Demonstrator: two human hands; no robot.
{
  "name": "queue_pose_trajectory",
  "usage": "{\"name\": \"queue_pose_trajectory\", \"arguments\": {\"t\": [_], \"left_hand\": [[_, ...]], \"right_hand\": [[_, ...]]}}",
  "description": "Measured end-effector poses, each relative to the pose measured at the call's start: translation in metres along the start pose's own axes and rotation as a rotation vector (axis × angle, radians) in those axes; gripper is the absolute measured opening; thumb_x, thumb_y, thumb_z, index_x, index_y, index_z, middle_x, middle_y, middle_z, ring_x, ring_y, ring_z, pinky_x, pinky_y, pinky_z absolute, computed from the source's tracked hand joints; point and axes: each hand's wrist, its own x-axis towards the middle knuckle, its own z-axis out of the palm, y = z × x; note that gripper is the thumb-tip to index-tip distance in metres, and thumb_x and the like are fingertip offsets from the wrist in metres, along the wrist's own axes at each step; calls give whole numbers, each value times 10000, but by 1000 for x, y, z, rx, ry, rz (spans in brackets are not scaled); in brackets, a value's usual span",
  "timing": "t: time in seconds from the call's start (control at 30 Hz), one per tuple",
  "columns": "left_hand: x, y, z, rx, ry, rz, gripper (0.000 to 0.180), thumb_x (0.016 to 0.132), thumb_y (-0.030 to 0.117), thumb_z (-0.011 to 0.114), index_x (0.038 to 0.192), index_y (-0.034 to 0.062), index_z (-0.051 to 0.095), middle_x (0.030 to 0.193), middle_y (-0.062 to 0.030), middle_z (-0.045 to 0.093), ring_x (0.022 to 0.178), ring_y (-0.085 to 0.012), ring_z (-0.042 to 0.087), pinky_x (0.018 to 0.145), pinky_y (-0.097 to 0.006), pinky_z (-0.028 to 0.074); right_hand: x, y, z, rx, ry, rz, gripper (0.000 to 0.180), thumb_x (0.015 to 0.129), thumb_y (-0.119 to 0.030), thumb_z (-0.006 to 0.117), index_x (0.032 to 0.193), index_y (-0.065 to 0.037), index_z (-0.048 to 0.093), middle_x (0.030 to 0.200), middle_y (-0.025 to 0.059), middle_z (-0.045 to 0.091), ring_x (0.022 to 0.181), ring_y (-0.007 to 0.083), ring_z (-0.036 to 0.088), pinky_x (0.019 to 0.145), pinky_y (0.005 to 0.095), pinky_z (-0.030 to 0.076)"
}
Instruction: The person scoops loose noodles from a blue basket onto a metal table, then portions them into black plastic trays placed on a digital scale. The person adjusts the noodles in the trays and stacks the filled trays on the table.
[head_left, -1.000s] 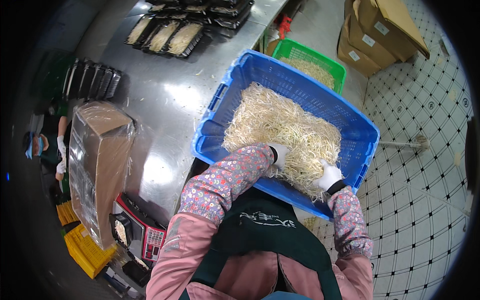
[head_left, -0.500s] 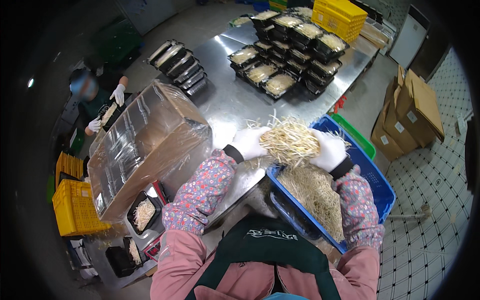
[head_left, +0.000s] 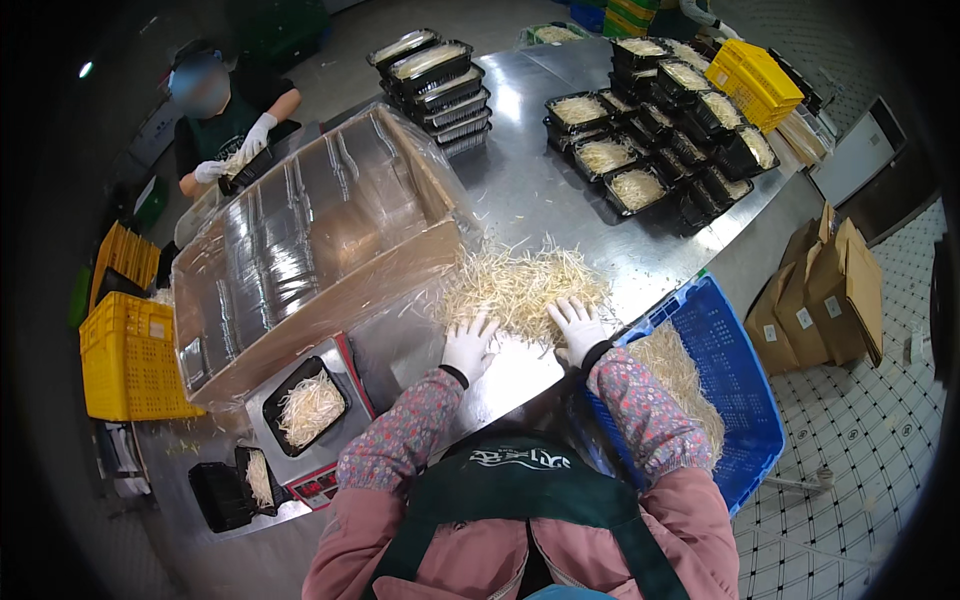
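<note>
A loose heap of pale bean sprouts (head_left: pixel 525 283) is spread on the steel table (head_left: pixel 520 200) in front of me. My left hand (head_left: pixel 468 346), in a white glove, rests at the heap's near left edge with its fingers spread. At the near right edge lies my right hand (head_left: pixel 578 330), gloved too, its fingers stretched over the sprouts. Neither hand grips anything. Beside my right forearm stands a blue plastic crate (head_left: pixel 735 400) with more bean sprouts (head_left: pixel 672 375) inside, partly hidden by my sleeve.
A scale (head_left: pixel 350 395) holds a black tray of sprouts (head_left: pixel 310 405) at left, beside a large plastic-lined carton (head_left: pixel 390 270). Filled trays (head_left: pixel 635 190) are stacked across the table. Yellow crates (head_left: pixel 135 355) stand far left. A co-worker (head_left: pixel 225 120) handles a tray behind the carton.
The clump of sprouts held between both hands above the crate's edge now lies spread on the table. Both hands have let go and opened. The view has shifted too.
</note>
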Motion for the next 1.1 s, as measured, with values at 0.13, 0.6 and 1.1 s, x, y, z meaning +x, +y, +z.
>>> {"name": "queue_pose_trajectory", "arguments": {"t": [0.13, 0.6, 1.1], "left_hand": [[-37, 10, 18, -47, -21, 27, 600, 798, 332, 615, 1355, 179, 457, 1462, -110, 337, 1241, -397, 389, 1018, -552, 302], [-78, 0, -31, -482, -154, -119, 356, 775, 304, 707, 1097, 158, 666, 1229, -81, 589, 1170, -291, 521, 978, -392, 421], [-45, 27, -55, -701, 322, -640, 139, 809, 218, 699, 834, 81, 709, 734, -69, 660, 624, -178, 634, 603, -277, 495]], "right_hand": [[-21, -7, -5, -18, -128, -40, 954, 693, -343, 751, 1466, -139, 229, 1487, 156, 276, 1377, 373, 241, 1065, 567, 275], [-7, 84, -61, 795, -401, -160, 334, 781, -321, 691, 1051, -124, 700, 967, 110, 693, 897, 269, 665, 827, 369, 520], [136, -15, -24, 228, 172, -41, 225, 716, -336, 709, 729, -113, 685, 918, 99, 633, 956, 290, 575, 815, 409, 460]]}}
